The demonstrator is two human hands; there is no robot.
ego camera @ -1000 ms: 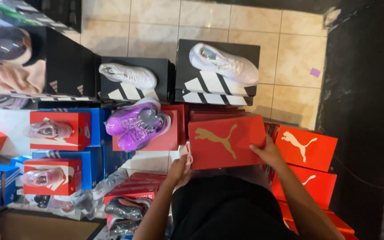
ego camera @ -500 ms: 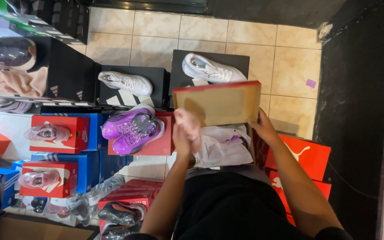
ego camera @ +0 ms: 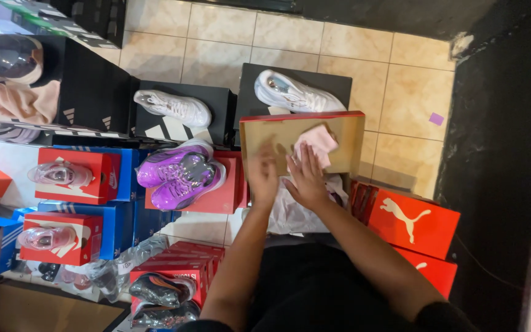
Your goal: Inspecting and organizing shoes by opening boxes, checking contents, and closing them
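Note:
A red shoebox stands open in front of me, its lid [ego camera: 339,132] tipped up and showing its tan inside. White tissue paper [ego camera: 299,212] fills the box below. My left hand [ego camera: 263,175] is blurred over the paper at the box's left side, fingers spread. My right hand [ego camera: 305,178] rests on the paper, its fingertips touching a pale pink piece of cloth or paper [ego camera: 316,142] that lies against the lid. Whether either hand grips anything is unclear.
A purple pair of shoes [ego camera: 179,172] sits on a red box to the left. White shoes [ego camera: 170,107] top black boxes behind. Red boxes [ego camera: 413,221] are stacked at right, blue and red boxes with wrapped shoes [ego camera: 62,175] at left. Tiled floor [ego camera: 413,98] lies beyond.
The closed red box was opened and its lid swung up. Both hands then moved from the box's sides into it, onto the tissue paper.

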